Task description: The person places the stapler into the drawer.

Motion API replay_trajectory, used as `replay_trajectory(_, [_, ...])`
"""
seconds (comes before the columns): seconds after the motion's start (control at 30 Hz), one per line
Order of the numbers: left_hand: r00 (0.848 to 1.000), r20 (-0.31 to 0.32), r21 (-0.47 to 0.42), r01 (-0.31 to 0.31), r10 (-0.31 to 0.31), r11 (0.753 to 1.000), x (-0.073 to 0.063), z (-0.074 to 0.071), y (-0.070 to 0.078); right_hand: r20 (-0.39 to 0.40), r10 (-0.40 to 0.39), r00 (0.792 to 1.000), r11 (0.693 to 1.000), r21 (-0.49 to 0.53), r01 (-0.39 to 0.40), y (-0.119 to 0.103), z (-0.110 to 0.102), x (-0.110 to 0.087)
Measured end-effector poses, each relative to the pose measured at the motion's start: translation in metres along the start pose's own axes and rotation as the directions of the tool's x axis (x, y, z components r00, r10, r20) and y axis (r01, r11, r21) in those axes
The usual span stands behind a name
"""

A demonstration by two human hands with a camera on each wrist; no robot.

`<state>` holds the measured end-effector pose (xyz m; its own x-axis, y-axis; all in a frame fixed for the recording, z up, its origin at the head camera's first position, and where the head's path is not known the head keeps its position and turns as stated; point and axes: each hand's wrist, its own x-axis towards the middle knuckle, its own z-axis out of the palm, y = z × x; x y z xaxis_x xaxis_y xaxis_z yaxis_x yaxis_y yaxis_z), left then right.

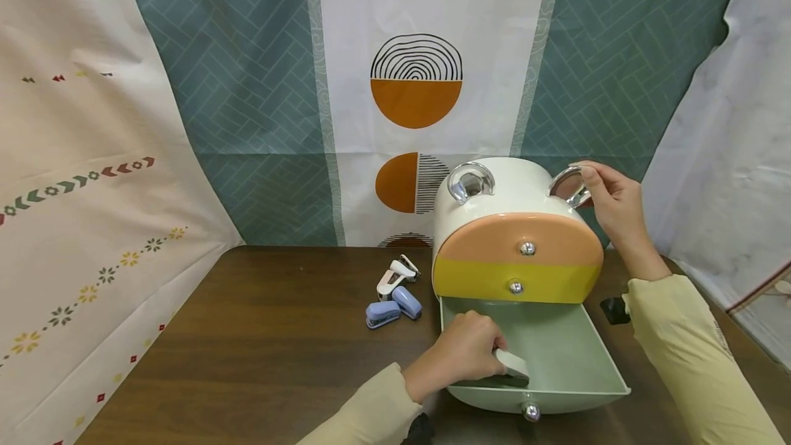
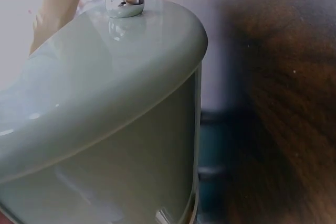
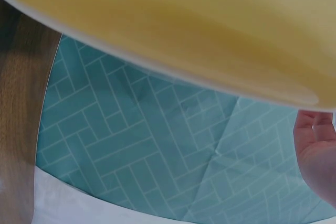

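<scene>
A rounded white cabinet (image 1: pixel 513 187) stands on the table with its green bottom drawer (image 1: pixel 562 345) pulled out. Inside that drawer, near its front wall, my left hand (image 1: pixel 469 350) grips a pale stapler (image 1: pixel 513 364) with a dark base. The left wrist view is filled by the drawer's front (image 2: pixel 131 61) and silver knob (image 2: pixel 125 2); the hand is out of it. On top, my right hand (image 1: pixel 618 208) pinches the right silver ring (image 1: pixel 559 183) of the cabinet. In the right wrist view the fingers lie partly hidden behind the cabinet's yellow drawer front (image 3: pixel 184 35).
Left of the cabinet lie two small blue staplers (image 1: pixel 382 314) and a white stapler-like item (image 1: pixel 392 281). The cabinet's orange drawer (image 1: pixel 482 242) and yellow drawer (image 1: pixel 469 279) are closed. Patterned cloth (image 1: pixel 247 101) hangs behind the brown table (image 1: pixel 259 335).
</scene>
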<state>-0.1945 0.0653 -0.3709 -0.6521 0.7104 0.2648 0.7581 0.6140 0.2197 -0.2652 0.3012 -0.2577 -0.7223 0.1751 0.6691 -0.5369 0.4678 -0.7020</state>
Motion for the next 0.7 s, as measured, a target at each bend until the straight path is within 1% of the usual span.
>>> replay_trajectory(0.13, [1.000,0.012,0.018,0.004,-0.004,1.000,0.001,0.000,0.000,-0.008,0.003,1.000,1.000,-0.014,-0.003,0.011,-0.001,0.004])
replay_trajectory(0.3, [0.997,0.068,0.051,0.028,-0.031,0.998,0.001,-0.004,0.003,-0.027,-0.008,1.000,1.000,-0.017,0.007,0.018,-0.001,0.006])
replay_trajectory(0.37, [0.995,0.090,0.072,0.040,-0.047,0.997,0.001,-0.006,0.005,-0.031,-0.009,0.999,1.000,-0.017,0.009,0.018,0.000,0.006])
replay_trajectory(0.47, [0.993,0.106,0.104,0.049,-0.060,0.993,0.000,-0.007,0.007,-0.026,0.003,1.000,1.000,-0.021,-0.004,0.017,0.000,0.005])
replay_trajectory(0.6, [0.992,0.112,0.110,0.052,-0.064,0.993,-0.001,-0.007,0.008,-0.011,0.012,1.000,1.000,-0.016,-0.012,0.013,0.000,0.004])
replay_trajectory(0.7, [0.992,0.112,0.107,0.051,-0.063,0.993,-0.002,-0.008,0.008,-0.006,0.002,1.000,1.000,-0.014,-0.002,0.011,-0.001,0.003])
